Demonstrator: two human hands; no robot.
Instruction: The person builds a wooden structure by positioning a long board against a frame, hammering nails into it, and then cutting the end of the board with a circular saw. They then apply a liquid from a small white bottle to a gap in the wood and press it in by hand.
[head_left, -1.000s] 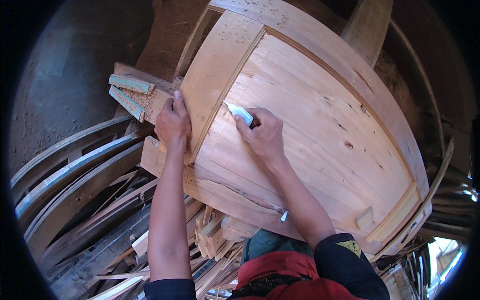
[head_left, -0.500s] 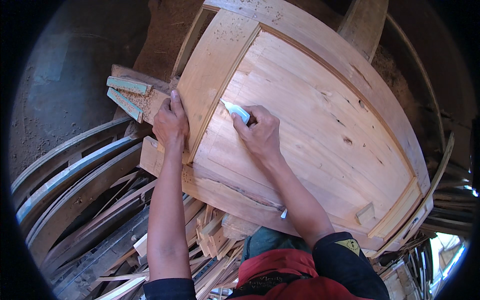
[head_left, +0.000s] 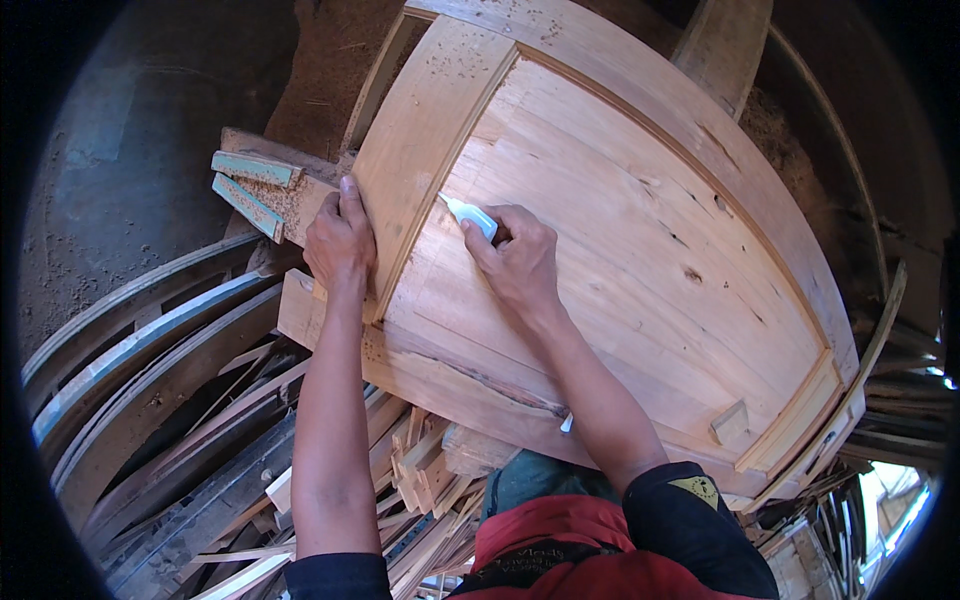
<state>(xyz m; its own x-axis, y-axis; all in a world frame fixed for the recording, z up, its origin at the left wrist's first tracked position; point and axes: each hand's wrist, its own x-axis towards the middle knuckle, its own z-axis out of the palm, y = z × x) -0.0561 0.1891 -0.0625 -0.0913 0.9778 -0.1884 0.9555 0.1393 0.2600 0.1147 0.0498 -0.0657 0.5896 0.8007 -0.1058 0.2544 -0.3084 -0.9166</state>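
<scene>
A small white squeeze bottle [head_left: 473,219] with a narrow nozzle, like a glue bottle, is pinched in my right hand [head_left: 522,250]. Its tip touches or nearly touches the inner edge of the cross rail [head_left: 430,95], where the rail meets the wooden panel [head_left: 590,200]. My left hand [head_left: 340,240] grips the rail's outer edge, thumb up along the side; its other fingers are partly hidden. Rail and panel belong to one large framed wooden door with a curved side. A small white cap-like piece [head_left: 567,423] lies on the near frame member, beside my right forearm.
A small wood block [head_left: 729,424] sits on the panel's lower right. Left of the door, a board carries green-edged strips [head_left: 250,205]. Curved wooden frames [head_left: 150,340] and stacked offcuts [head_left: 420,465] crowd the left and near side. Sawdust speckles the door's far end.
Almost nothing differs. The whole view has shifted very slightly; both hands and the bottle keep their places on the door.
</scene>
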